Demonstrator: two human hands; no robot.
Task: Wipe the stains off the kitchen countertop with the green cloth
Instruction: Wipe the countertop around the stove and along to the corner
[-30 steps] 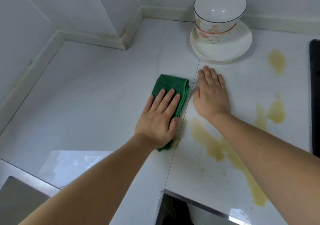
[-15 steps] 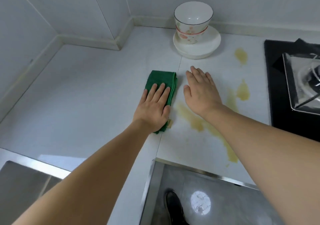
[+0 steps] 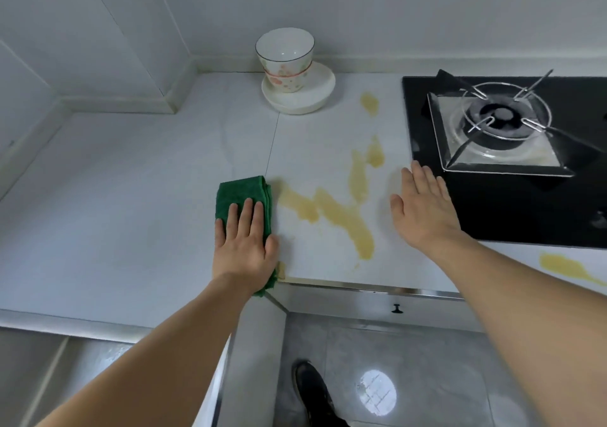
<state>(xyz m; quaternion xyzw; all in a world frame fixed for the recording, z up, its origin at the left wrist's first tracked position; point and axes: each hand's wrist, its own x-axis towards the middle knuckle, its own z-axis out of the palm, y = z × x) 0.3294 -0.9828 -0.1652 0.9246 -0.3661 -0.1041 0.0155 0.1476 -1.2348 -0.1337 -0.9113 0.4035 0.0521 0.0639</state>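
A folded green cloth [image 3: 242, 192] lies on the white countertop [image 3: 115, 203] near its front edge. My left hand [image 3: 244, 246] presses flat on the cloth with straight fingers. Right beside the cloth a yellow-brown stain [image 3: 331, 216] runs in streaks across the counter, with smaller patches [image 3: 369, 103] further back and another stain [image 3: 565, 264] at the far right front. My right hand [image 3: 423, 208] rests flat and empty on the counter, to the right of the main stain and next to the stove.
A patterned bowl [image 3: 285, 60] stands on a white plate [image 3: 300, 98] at the back by the wall. A black gas stove [image 3: 505, 150] with a burner grate fills the right side. The counter's front edge [image 3: 361, 287] drops to the floor, where a dark shoe [image 3: 312, 390] shows.
My right hand has moved to the right, off the stain and up beside the stove. My left hand stays pressed on the cloth. The view has pulled back and shifted right, showing more stove.
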